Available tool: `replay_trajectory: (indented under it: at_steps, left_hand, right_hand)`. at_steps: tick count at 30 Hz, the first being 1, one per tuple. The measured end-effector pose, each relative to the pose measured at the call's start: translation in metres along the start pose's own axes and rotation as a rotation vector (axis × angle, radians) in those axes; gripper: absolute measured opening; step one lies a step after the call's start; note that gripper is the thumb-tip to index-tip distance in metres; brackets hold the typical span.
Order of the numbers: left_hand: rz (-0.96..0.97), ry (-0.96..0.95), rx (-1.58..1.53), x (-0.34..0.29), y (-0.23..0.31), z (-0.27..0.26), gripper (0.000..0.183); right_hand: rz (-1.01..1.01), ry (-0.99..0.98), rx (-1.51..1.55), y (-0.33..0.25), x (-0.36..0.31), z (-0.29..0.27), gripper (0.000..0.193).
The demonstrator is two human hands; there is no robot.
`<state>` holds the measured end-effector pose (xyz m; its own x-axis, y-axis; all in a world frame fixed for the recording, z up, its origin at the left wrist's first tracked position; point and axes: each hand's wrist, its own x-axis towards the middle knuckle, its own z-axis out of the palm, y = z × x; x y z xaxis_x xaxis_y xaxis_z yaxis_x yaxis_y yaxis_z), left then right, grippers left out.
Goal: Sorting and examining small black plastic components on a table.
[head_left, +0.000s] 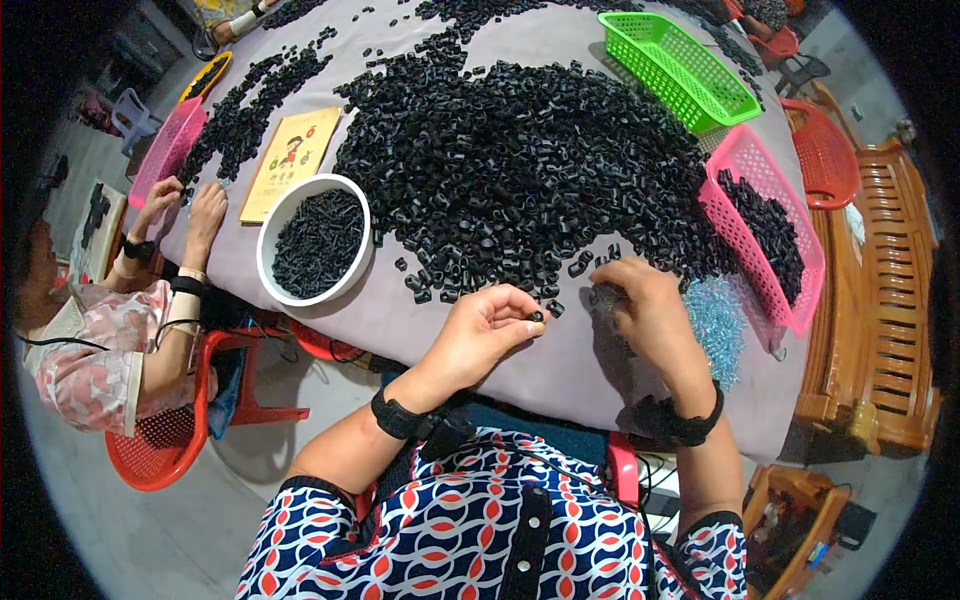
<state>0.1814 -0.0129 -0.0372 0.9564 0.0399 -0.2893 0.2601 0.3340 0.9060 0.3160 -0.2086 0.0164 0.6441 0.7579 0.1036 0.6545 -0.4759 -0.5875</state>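
Observation:
My left hand point(488, 330) is closed in a pinch on a small black plastic piece point(537, 317), just above the cloth at the near edge of the pile. To its right, my right hand point(648, 312) hovers with bent fingers a little apart, its fingertips close to some loose black pieces point(581, 263). I see nothing held in it, though its palm side is hidden. A large heap of short black ring-like pieces point(520, 170) spreads beyond both hands. Beside my right hand lies a pile of small clear bluish pieces point(714, 325).
A white bowl point(364, 250) of thin black parts stands left, near a yellow booklet point(255, 205). At right are a pink basket point(722, 205) with black pieces and a green basket point(690, 118). Another person's hands point(205, 215) work at left, by a second pink basket point(165, 155).

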Motion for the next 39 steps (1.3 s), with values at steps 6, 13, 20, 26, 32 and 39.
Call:
replay_trajectory:
  at_steps: [6, 13, 20, 26, 32, 39]
  left_hand:
    - [0.011, 0.009, 0.016, -0.001, 0.001, 0.0, 0.014]
    - [0.013, -0.012, -0.063, 0.0, 0.001, -0.002, 0.014]
    - [-0.02, -0.022, -0.066, 0.002, 0.002, 0.0, 0.013]
    - [-0.076, -0.049, -0.116, 0.003, 0.01, 0.011, 0.014]
    - [-0.071, -0.089, -0.085, 0.01, 0.012, 0.023, 0.019]
    - [-0.062, -0.119, -0.086, 0.011, 0.011, 0.031, 0.019]
  right_hand:
    - [-0.088, -0.022, -0.086, -0.009, 0.028, 0.028, 0.033]
    - [-0.128, -0.036, -0.13, -0.012, 0.03, 0.038, 0.015]
    - [-0.111, -0.04, -0.04, -0.003, 0.016, 0.028, 0.024]
    - [0.015, 0.009, 0.324, 0.003, 0.0, 0.019, 0.028]
    - [0.096, -0.042, 0.814, 0.004, -0.018, 0.015, 0.038]
    - [0.217, -0.044, 1.025, 0.0, -0.028, 0.013, 0.03]
